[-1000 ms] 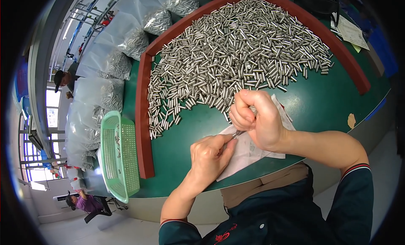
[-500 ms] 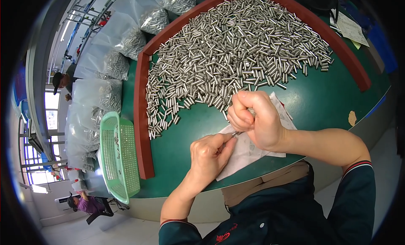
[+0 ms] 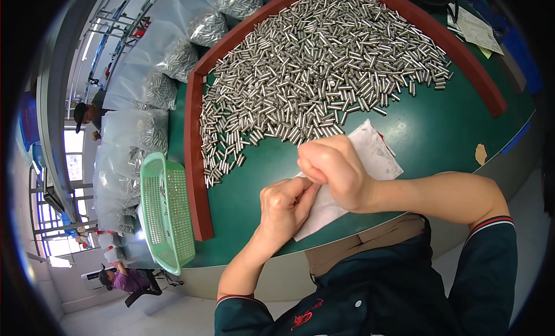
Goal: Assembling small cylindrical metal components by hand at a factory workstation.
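Low over the near part of the green table, my left hand (image 3: pixel 281 211) is closed in a pinch. Half a second ago a small metal pin showed at its fingertips; now my right hand covers that spot. My right hand (image 3: pixel 341 173) is curled into a fist right against the left fingertips, and whatever it may hold is hidden. Beneath both hands lies a white cloth (image 3: pixel 376 159) with faint smudges. Beyond them spreads a large heap of short silver metal pins (image 3: pixel 324 64).
A dark red wooden frame (image 3: pixel 198 162) borders the heap. Left of it stands a green plastic basket (image 3: pixel 184 232) with a few pins inside. Clear bags of pins (image 3: pixel 151 130) line the left side. Papers (image 3: pixel 480 35) lie at the far right. Two other people are at the left.
My right hand has moved left and slightly down onto the left fingertips, covering the pin. The left hand has barely moved. The view has shifted slightly.
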Demonstrator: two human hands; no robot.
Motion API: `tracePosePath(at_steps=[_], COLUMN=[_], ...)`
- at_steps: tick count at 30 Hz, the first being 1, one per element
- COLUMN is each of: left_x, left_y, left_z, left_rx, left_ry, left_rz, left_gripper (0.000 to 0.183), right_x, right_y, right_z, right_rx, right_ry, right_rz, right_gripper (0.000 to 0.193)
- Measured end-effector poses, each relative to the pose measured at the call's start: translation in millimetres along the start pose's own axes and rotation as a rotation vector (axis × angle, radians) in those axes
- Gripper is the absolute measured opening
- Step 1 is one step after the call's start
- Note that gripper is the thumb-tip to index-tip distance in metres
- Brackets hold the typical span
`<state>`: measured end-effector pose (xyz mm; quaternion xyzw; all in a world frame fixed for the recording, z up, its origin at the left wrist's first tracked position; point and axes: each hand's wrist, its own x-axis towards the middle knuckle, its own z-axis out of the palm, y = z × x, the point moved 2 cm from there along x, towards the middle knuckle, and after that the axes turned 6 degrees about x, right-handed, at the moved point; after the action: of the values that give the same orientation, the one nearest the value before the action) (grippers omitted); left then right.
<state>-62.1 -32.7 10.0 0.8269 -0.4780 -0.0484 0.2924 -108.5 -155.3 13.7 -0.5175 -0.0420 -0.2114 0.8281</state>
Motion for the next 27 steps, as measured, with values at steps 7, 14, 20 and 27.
tracePosePath(at_steps=[7,14,20,27], left_x=[-2.8,-0.7,8.0,2.8], left_y=[3.5,2.8,-0.7,-18.4], left_z=[3.8,0.1,0.1,-9.8], left_rx=[0.041,0.138,0.322,-0.093], left_ry=[0.035,0.032,0.081,0.140], left_rz=[-0.027,0.108,0.289,0.085], left_gripper=[0.006,0.008,0.014,0.012], right_x=[1.5,5.4,7.5,8.4], right_y=[2.2,-3.2,-1.5,-2.2], right_z=[-6.9,-12.8,-11.0,-10.2], right_rx=[0.211,0.243,0.240,0.250], right_ry=[0.078,0.060,0.037,0.059], right_rz=[0.190,0.089,0.156,0.191], right_gripper=[0.035,0.037,0.037,0.037])
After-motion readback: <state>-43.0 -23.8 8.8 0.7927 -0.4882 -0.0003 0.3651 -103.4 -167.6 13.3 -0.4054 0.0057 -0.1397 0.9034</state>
